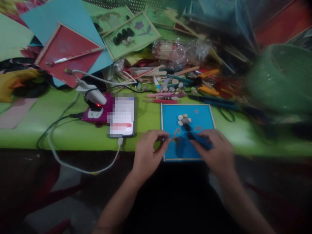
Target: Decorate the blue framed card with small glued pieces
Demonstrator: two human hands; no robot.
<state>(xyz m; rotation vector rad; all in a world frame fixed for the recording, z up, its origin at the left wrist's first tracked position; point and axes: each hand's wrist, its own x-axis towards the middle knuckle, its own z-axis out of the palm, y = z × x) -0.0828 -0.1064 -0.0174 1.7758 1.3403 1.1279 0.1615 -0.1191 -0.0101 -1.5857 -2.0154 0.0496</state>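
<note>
A blue board [187, 151] with thin wooden strips along its edges lies at the table's front edge. On it, several small white and grey stones [185, 120] form a flower shape, with a dark stone [187, 127] just below and pencilled leaf outlines around. My left hand [153, 144], over the board's left edge, pinches something small that is too blurred to name. My right hand [215, 146] is closed on a blue object with a black tip [201, 140], held above the board's lower right; its kind is unclear.
A phone [125, 117] on a cable lies beside a purple power strip [95, 113] at left. Behind the board are loose stones [174, 85], pencils [165, 95] and sticks. Finished-looking framed pictures [133, 31] lie at the back; a green rounded object [280, 78] stands right.
</note>
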